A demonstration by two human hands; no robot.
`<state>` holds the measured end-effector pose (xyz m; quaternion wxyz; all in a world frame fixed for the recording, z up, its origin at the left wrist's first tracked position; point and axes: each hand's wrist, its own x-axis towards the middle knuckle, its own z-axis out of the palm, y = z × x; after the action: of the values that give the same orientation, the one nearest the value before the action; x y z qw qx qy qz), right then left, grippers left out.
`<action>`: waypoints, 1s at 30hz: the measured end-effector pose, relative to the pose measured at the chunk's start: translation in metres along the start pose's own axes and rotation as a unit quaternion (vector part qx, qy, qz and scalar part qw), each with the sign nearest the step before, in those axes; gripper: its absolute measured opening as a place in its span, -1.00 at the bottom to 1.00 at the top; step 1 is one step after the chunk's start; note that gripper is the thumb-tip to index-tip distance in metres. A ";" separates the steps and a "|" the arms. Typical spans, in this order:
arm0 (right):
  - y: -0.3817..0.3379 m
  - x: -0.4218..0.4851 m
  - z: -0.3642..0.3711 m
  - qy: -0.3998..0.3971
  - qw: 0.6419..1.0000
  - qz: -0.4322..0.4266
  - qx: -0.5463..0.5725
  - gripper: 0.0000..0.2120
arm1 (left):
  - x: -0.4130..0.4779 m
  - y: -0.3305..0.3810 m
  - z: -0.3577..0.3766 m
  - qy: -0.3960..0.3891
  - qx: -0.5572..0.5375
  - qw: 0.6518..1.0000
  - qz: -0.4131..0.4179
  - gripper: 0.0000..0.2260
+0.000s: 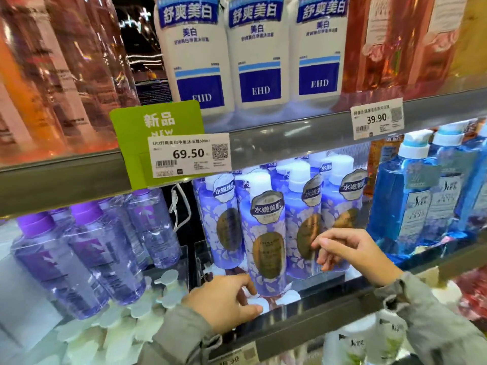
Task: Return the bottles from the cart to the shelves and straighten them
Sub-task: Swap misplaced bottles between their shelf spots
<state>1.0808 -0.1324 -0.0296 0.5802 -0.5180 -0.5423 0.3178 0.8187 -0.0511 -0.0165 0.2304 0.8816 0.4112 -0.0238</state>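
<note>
Shelf lip (316, 321) close, my left hand (224, 304) and right hand (355, 252) loose, empty; floral bottle (266, 233) looks slick, heavy, so I'd grip mid-body.

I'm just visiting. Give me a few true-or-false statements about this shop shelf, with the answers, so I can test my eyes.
1. The white EHD bottles stand on the upper shelf. True.
2. The price tag below them reads 39.90. False: it reads 69.50.
3. The left hand is at the base of the front floral bottle. True.
4. The right hand holds a blue bottle. False: it holds nothing; the blue bottles stand apart from it.
</note>
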 end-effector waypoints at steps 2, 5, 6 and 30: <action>0.001 0.004 -0.002 -0.020 0.999 0.015 0.026 -0.75 | 0.004 0.004 0.004 -0.006 -0.002 1.000 -0.010 -0.74; 0.004 0.010 -0.002 -0.040 0.998 0.027 0.042 -0.80 | 0.008 0.014 0.007 0.030 -0.003 0.999 -0.015 -0.79; 0.005 0.011 -0.002 -0.047 0.998 0.028 0.043 -0.79 | 0.008 0.018 0.007 0.046 0.005 0.999 -0.021 -0.80; 0.002 0.013 0.018 -0.248 0.967 0.055 0.016 -0.77 | 0.028 0.029 0.023 0.164 -0.043 0.980 -0.101 -0.59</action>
<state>1.0665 -0.1153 -0.0300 0.4173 -0.4421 -0.6349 0.4767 0.8618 -0.0573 -0.0320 0.1941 0.8167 0.5310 0.1155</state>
